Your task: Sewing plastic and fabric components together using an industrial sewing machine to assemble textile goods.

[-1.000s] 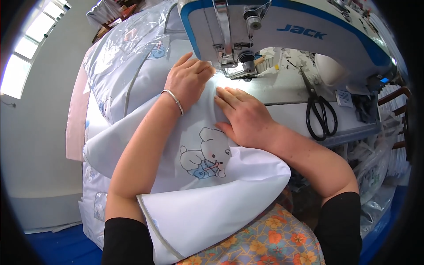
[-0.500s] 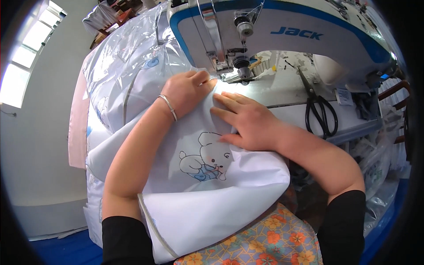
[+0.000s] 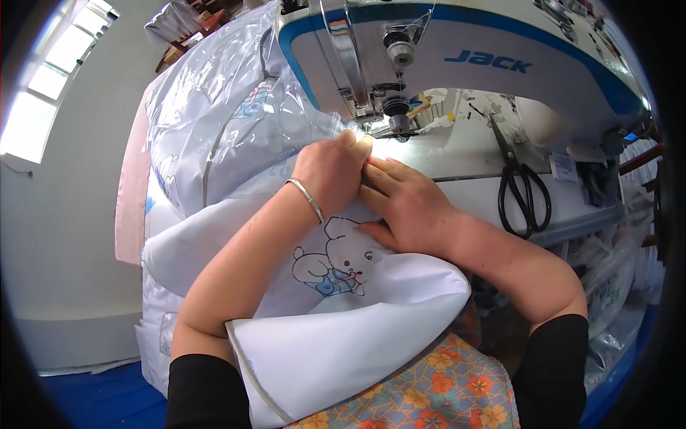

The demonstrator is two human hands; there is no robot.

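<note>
A white fabric piece (image 3: 300,336) with grey edging and a printed cartoon animal lies over the table edge and my lap. At the needle area of a white and blue sewing machine (image 3: 400,64), my left hand (image 3: 330,170) is closed, its fingers pinching the fabric's edge. A bracelet (image 3: 306,200) circles that wrist. My right hand (image 3: 413,207) rests on the cloth just beside it, fingers stretched forward and thumb apart, close to the left fingertips. The presser foot (image 3: 396,132) is just beyond my fingers; the stitching point is partly hidden.
Black-handled scissors (image 3: 525,189) lie on the table right of my right hand. Clear plastic over printed white fabric (image 3: 221,129) is piled on the left. Clear plastic bags (image 3: 607,286) hang at the right edge. A patterned orange and grey cloth (image 3: 421,390) covers my lap.
My left hand has moved right and slightly nearer to me, closing in on my right hand. The right hand has shifted slightly right and nearer. The whole view has shifted slightly.
</note>
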